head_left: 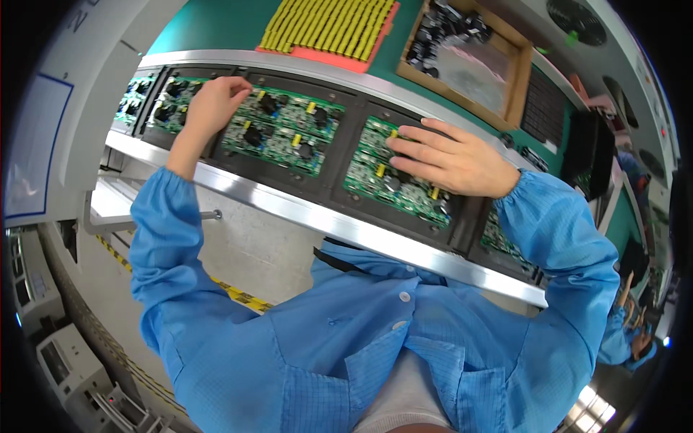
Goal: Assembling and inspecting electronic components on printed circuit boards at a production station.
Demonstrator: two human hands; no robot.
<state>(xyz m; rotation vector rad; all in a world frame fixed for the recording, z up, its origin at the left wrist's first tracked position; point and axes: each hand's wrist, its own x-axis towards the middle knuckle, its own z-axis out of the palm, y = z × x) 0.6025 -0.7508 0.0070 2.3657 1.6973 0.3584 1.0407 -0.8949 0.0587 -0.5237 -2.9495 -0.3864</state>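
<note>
four green circuit boards are showing along the conveyor line: the first board (137, 92) at the far left, the second board (172, 105), the third board (285, 130) in the middle and the fourth board (390, 180) on the right. a fifth green board (502, 238) is peeking out past the right sleeve, only partly in view. two hands are lying over the line, the left hand (213, 101) and the right hand (451, 160). one orange tray (339, 56) is sitting beyond the rail, filled with rows of yellow parts too many and too small to count. one wooden box (521, 79) is standing beside it, holding dark parts too jumbled to count.
</note>
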